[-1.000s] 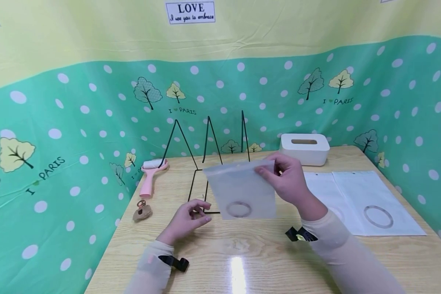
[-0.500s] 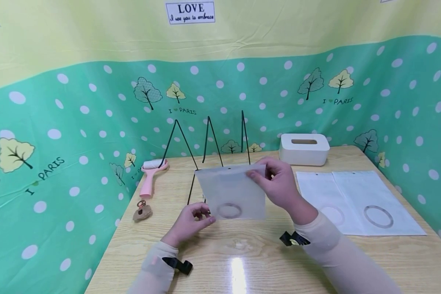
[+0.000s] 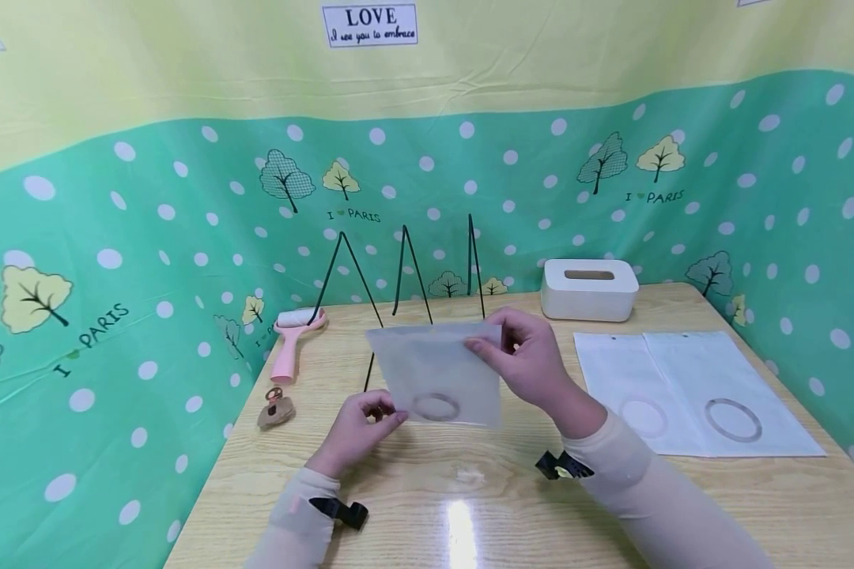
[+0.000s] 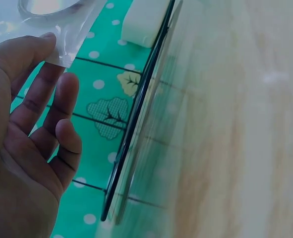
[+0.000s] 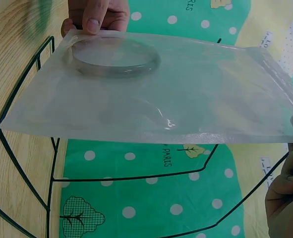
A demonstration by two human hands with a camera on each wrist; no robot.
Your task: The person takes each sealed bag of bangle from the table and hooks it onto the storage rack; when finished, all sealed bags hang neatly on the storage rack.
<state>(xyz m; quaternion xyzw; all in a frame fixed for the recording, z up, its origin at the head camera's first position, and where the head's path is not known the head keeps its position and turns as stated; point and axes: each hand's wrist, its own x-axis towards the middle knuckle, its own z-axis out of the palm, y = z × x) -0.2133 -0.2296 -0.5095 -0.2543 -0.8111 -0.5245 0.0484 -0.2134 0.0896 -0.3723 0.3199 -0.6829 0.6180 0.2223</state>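
A translucent frosted plastic bag (image 3: 444, 359) with a ring (image 3: 436, 407) inside hangs tilted above the table, stretched between both hands. The right hand (image 3: 530, 363) pinches its upper right corner between thumb and fingers. At the lower left corner, the left hand (image 3: 359, 431) pinches the plastic; the left wrist view shows the thumb (image 4: 44, 43) on top and the other fingers loosely bent. From the right wrist view, the ring (image 5: 114, 69) lies near the edge by the left hand. Behind the bag stands a black wire rack (image 3: 361, 279), its lower part mostly covered.
To the right lie two flat white bags (image 3: 719, 371), each with a ring showing through. A white tissue box (image 3: 589, 300) stands at the back. On the left are a pink lint roller (image 3: 285, 359) and a brown keychain-like item (image 3: 276, 411) on the wooden table (image 3: 398, 514).
The right hand has carried the bag leftward and slightly lower. The left hand, apart from the bag a second ago, now pinches its lower left corner. The other things stay where they were.
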